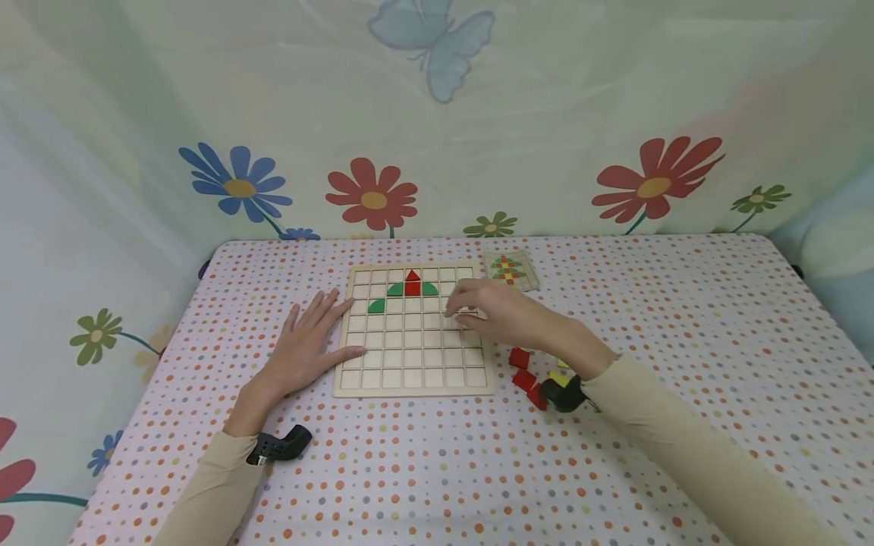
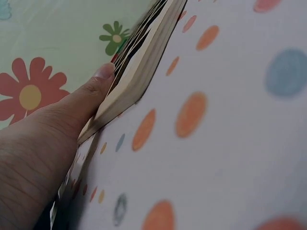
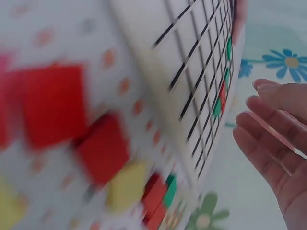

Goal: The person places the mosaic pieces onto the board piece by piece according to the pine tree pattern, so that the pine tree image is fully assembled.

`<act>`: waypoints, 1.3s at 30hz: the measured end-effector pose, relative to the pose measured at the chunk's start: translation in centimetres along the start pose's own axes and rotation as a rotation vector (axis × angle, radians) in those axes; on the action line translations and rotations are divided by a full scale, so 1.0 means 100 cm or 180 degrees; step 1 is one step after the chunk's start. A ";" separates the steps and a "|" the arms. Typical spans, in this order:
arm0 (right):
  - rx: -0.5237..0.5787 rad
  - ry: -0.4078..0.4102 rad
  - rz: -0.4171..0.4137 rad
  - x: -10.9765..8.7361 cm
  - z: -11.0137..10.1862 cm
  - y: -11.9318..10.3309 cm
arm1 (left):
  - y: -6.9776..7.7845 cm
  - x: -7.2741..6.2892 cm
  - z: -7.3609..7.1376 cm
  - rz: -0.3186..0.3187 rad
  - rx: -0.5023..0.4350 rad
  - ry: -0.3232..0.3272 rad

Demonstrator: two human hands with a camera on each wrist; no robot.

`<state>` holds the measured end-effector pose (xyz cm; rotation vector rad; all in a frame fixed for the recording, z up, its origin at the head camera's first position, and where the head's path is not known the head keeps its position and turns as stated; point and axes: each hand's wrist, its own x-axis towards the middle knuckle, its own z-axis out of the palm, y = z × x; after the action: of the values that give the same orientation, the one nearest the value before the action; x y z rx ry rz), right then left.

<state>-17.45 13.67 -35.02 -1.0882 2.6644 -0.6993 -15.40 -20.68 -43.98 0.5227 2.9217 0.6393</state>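
Observation:
A pale wooden grid board lies on the table. In its upper cells sit a red triangle, a red square and green rounded pieces. My left hand rests at the board's left edge with its fingers spread, and the thumb touches the frame in the left wrist view. Over the right side of the board hovers my right hand, its fingers loosely bent. In the right wrist view no piece shows between the fingers.
Loose red pieces and yellow pieces lie right of the board, partly under the right wrist. A green piece shows there in the right wrist view. Behind the right hand lies a small pattern card. A flowered curtain hangs behind.

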 end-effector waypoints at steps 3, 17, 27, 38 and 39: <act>-0.0068 0.0041 0.0133 -0.031 -0.011 0.013 | 0.000 0.000 -0.001 -0.0011 -0.0001 -0.0010; -0.0124 0.0000 0.0642 -0.120 -0.030 0.049 | -0.001 0.001 0.001 0.0018 -0.0018 0.0026; 0.0140 -0.0307 0.0405 -0.115 -0.008 0.027 | -0.002 0.001 0.004 0.0014 -0.0013 0.0045; 0.0160 -0.0502 0.0224 -0.112 0.008 0.020 | -0.003 0.000 0.004 0.0026 0.0018 0.0052; 0.0175 -0.0492 0.0232 -0.111 0.009 0.019 | -0.003 -0.001 0.004 0.0025 0.0024 0.0059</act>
<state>-10.40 22.27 -36.84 -0.9835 2.5252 -0.6431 -15.38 -20.83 -44.44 0.5320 2.9418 0.6377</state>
